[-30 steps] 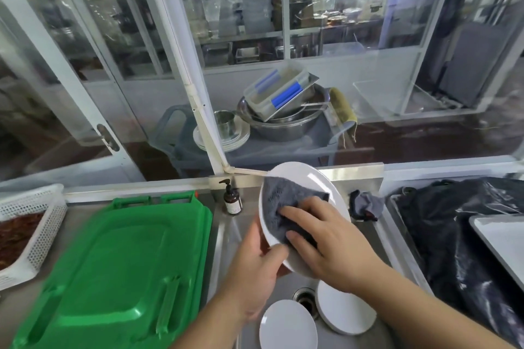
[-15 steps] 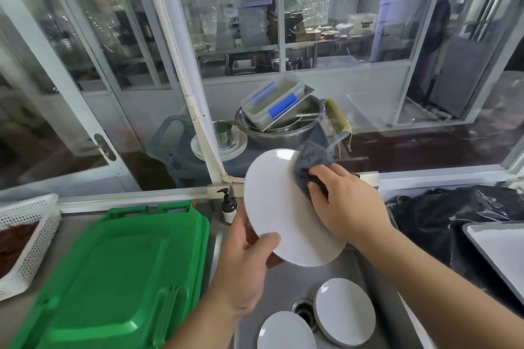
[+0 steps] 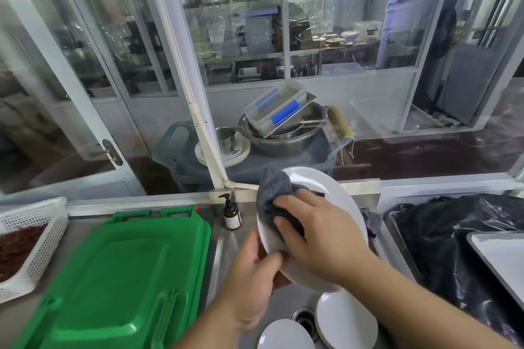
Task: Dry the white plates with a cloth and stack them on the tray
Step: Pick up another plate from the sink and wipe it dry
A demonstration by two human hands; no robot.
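Green tray lies unobstructed left; soap bottle stands beside it.

Glossy white plate, nubby grey cloth

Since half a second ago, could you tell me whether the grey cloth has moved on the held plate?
Yes. The grey cloth has moved from the right upper rim of the white plate to its left upper edge, with the right hand.
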